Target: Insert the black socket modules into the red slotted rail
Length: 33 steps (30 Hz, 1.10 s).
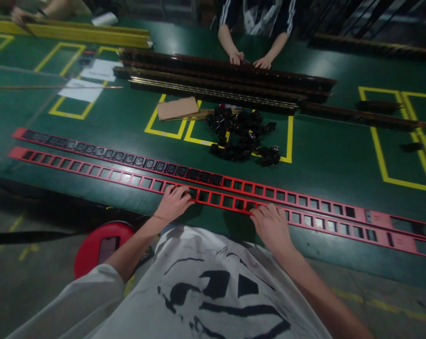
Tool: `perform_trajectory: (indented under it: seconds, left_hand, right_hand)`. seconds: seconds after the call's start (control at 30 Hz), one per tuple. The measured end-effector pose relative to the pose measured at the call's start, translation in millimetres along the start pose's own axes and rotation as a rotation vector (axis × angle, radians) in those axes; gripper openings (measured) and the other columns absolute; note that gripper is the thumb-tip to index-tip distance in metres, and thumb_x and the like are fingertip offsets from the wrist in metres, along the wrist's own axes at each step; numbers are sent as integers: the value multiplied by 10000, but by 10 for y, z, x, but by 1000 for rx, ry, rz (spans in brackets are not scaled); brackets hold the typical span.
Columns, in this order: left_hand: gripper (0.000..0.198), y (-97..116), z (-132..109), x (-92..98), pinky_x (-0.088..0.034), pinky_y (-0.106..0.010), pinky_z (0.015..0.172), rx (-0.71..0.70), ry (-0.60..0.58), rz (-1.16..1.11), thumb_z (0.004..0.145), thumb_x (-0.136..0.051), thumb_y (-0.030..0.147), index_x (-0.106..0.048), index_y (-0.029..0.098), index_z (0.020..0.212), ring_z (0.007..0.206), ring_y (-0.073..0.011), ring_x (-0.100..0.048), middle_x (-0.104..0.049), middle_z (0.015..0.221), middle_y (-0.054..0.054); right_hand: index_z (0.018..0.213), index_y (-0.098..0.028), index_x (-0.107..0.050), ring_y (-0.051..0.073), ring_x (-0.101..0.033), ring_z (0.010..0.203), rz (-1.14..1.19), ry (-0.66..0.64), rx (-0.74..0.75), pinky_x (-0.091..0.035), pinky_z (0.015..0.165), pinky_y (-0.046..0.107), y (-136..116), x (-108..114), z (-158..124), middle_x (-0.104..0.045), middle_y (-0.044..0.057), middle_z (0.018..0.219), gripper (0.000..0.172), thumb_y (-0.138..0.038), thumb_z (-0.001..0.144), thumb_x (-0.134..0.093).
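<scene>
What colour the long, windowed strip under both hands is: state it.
The strip is red, clearest in the head view.

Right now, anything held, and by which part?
Left hand and right hand both touch the nearer red strip along its middle stretch; whether they grip it can't be told.

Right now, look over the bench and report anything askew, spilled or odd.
The loose black parts stand out: heaped untidily, they sprawl across the lower edge of a yellow outline. The near red strip shows no obvious damage.
</scene>
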<state>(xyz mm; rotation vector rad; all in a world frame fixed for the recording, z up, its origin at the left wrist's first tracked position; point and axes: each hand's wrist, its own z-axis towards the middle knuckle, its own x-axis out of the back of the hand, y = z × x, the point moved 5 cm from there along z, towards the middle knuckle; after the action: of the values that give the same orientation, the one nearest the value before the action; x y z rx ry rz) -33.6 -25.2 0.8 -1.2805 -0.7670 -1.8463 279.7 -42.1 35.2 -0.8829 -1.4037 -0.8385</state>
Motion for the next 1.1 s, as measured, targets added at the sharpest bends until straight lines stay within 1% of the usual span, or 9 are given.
perform_trajectory:
  seconds: [0.07,0.23,0.43,0.77,0.83,0.9,0.97,1.03,1.1]
  left_hand:
    - [138,0,-4,28,-412,-432,917,-18,-13,15,953,-677,289,-687,183,867,948,-232,-671,-713,1083,-99]
    - [161,-28,-91,125,-401,-408,839,-25,24,37,942,-697,282,-672,176,824,893,-217,-671,-716,992,-80]
    - [175,-129,-229,86,-384,-400,798,-22,-9,56,916,-728,290,-670,181,792,881,-206,-655,-717,956,-69]
    - [160,-386,-321,131,-416,-409,841,38,-38,42,899,-716,286,-671,192,777,888,-219,-629,-710,962,-76]
    - [141,-384,-344,141,-425,-421,866,45,-20,62,898,-708,289,-674,200,795,897,-235,-622,-704,959,-81]
    - [100,-346,-377,157,-432,-442,918,51,35,87,904,-692,287,-683,208,843,934,-251,-619,-705,992,-89]
    - [63,-278,-419,190,-429,-467,992,49,126,89,913,-670,266,-693,208,918,1013,-267,-620,-707,1047,-100]
    - [91,-189,-468,221,-429,-474,1033,17,181,64,913,-652,254,-698,202,973,1059,-271,-621,-710,1079,-110]
    - [134,-102,-513,230,-432,-469,1056,-37,159,23,911,-640,272,-706,209,1009,1077,-268,-626,-720,1101,-106]
  right_hand:
    - [983,-177,-740,261,-515,943,17,33,15,-295,794,393,5,2,-4,-705,82,889,110,-204,973,-634]
    - [1003,-174,-746,247,-498,893,61,121,57,-293,774,386,-112,24,-81,-689,65,849,112,-190,972,-640]
    - [1016,-150,-744,246,-495,877,98,164,100,-296,776,386,-255,-61,-94,-686,77,850,130,-192,981,-625]
    - [1011,-147,-742,239,-501,868,132,236,152,-311,779,393,-437,-102,70,-680,67,839,115,-195,967,-646]
    - [1008,-153,-742,236,-509,867,130,230,142,-318,782,393,-461,-108,66,-681,64,835,113,-200,968,-647]
    - [1048,-156,-741,233,-522,870,115,225,138,-331,788,395,-482,-134,31,-690,64,847,134,-197,967,-643]
    - [1146,-150,-726,234,-545,908,92,239,127,-355,818,398,-479,-174,-45,-723,84,954,207,-184,964,-632]
    - [1238,-161,-698,252,-572,1024,75,265,98,-382,889,411,-428,-216,-167,-726,120,1153,288,-178,962,-617]
    - [1267,-182,-687,270,-573,1163,72,280,128,-397,985,433,-353,-252,-327,-699,132,1283,320,-164,966,-581]
